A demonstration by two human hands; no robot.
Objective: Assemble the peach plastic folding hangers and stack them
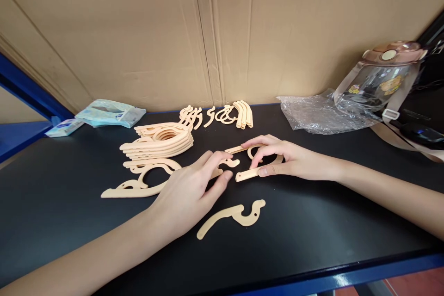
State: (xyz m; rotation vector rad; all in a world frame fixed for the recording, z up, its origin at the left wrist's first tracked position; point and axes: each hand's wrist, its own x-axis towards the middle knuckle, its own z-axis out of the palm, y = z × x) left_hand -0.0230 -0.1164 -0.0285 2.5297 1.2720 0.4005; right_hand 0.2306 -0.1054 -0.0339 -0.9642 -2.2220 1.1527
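Observation:
In the middle of the table, my left hand (197, 185) is closed around a small beige plastic hanger hook (231, 163), held between thumb and fingers. Facing it, my right hand (287, 157) grips a beige hanger arm (247, 175), its thumb along the near side. Another beige arm (236, 149) lies just behind, partly under the right fingers. A loose piece made of a curved arm and a hook (231, 214) lies in front of both hands. Left of my left hand rest folding hangers (135, 192), partly covered by it.
Behind these is a stack of beige hangers (159, 145). Several small hooks (190, 115) and curved arms (244, 113) lie along the back edge. Tissue packs (107, 113) sit at back left. A clear plastic bag (315, 113) and a strapped water bottle (378, 78) stand back right, before cardboard (156, 32).

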